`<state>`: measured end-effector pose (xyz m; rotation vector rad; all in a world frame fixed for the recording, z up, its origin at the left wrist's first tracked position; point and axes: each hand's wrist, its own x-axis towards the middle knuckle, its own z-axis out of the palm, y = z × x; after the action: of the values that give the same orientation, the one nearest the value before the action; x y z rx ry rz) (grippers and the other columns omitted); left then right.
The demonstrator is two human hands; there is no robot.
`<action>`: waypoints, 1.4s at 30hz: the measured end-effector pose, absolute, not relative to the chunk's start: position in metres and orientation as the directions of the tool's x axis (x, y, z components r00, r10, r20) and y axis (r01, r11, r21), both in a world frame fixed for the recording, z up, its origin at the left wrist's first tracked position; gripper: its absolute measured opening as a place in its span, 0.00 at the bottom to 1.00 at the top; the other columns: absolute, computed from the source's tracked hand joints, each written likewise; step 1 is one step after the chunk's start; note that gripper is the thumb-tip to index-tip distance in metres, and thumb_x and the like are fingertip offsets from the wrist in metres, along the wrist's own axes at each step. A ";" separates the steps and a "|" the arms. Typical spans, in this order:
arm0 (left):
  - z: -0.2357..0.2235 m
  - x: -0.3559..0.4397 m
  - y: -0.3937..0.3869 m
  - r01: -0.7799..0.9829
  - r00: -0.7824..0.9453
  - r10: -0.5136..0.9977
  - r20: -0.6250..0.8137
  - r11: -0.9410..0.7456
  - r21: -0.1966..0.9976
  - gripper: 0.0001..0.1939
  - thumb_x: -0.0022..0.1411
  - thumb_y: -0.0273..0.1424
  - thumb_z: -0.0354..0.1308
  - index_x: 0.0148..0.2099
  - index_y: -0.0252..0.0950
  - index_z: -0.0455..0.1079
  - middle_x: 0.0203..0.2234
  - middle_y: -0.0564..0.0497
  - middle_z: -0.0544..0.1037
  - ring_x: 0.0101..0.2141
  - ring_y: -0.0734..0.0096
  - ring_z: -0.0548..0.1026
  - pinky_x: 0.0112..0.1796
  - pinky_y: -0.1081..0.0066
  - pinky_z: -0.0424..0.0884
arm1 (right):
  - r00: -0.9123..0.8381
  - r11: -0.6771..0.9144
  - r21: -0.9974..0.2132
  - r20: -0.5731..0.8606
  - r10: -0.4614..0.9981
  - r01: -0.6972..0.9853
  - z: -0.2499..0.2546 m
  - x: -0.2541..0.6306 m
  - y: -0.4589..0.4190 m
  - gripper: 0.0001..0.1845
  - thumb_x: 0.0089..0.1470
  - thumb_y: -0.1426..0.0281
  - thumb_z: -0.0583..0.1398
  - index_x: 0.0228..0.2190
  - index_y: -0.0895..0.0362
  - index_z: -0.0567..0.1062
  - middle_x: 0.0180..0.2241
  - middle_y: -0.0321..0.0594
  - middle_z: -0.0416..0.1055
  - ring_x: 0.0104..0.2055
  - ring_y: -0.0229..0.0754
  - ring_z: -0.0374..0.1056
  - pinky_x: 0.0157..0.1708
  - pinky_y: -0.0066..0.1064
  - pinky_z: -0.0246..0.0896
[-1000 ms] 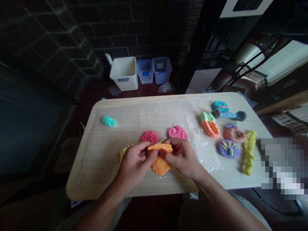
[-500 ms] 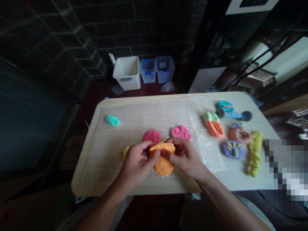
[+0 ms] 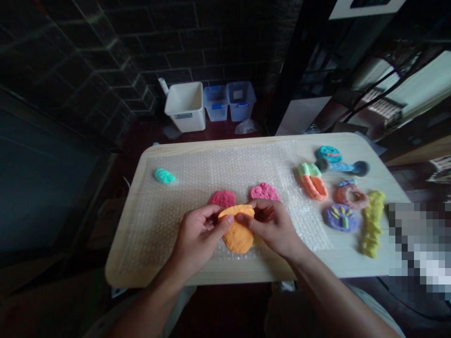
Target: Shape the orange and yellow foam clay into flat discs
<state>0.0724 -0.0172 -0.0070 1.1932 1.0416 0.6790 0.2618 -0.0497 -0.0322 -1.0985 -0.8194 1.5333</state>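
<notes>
Between my hands is a piece of orange modelling clay (image 3: 238, 238), a rounded flap hanging below a folded upper edge. My left hand (image 3: 201, 231) pinches its left side, thumb on the near face and fingers behind. Opposite it, my right hand (image 3: 270, 226) pinches the right side in the same way. Just beyond my fingers lie a dark pink clay lump (image 3: 221, 198) and a brighter pink clay lump (image 3: 265, 191) on bubble wrap (image 3: 197, 173). A bit of yellow clay (image 3: 258, 240) shows behind the orange piece, mostly hidden.
A turquoise clay lump (image 3: 164, 175) rests at the left of the table (image 3: 246, 278). On the right lie an orange-and-green clay shape (image 3: 313, 182), a blue-grey dumbbell shape (image 3: 341, 167), a brown ring (image 3: 352, 196), a purple disc (image 3: 340, 218) and a yellow strip (image 3: 373, 224). Bins (image 3: 186, 110) stand behind.
Both hands keep their pinch on the orange clay, the right thumb shifting slightly towards the left one. The yellow clay at the left is now almost covered. The view first swung slightly left, then steadied.
</notes>
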 end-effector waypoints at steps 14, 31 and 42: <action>-0.003 0.071 -0.015 0.014 0.380 0.867 -0.321 0.341 0.940 0.13 0.62 0.37 0.73 0.45 0.35 0.85 0.36 0.47 0.87 0.37 0.63 0.84 0.39 0.72 0.78 | -0.058 -0.211 -0.910 -0.204 0.977 -0.356 -0.026 0.272 -0.047 0.13 0.50 0.60 0.77 0.28 0.57 0.87 0.26 0.38 0.81 0.26 0.35 0.72 0.27 0.25 0.66; -0.007 0.071 -0.015 0.003 0.307 0.915 -0.264 0.276 0.961 0.13 0.66 0.41 0.70 0.43 0.35 0.84 0.34 0.48 0.85 0.36 0.68 0.80 0.37 0.73 0.75 | 0.037 -0.152 -0.927 -0.176 0.984 -0.343 -0.027 0.270 -0.048 0.13 0.52 0.57 0.76 0.31 0.54 0.87 0.26 0.36 0.78 0.27 0.36 0.69 0.27 0.27 0.63; -0.006 0.075 -0.015 -0.058 0.431 0.827 -0.361 0.425 0.903 0.18 0.58 0.36 0.75 0.48 0.35 0.82 0.41 0.46 0.87 0.39 0.62 0.84 0.43 0.67 0.79 | 0.062 -0.144 -0.928 -0.176 0.982 -0.343 -0.025 0.267 -0.046 0.15 0.50 0.57 0.77 0.35 0.54 0.88 0.27 0.38 0.80 0.30 0.38 0.73 0.30 0.28 0.70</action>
<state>0.0749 -0.0154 -0.0056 0.9721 0.9642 0.6767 0.2667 -0.0461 -0.0251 -1.1057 -0.8050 1.4005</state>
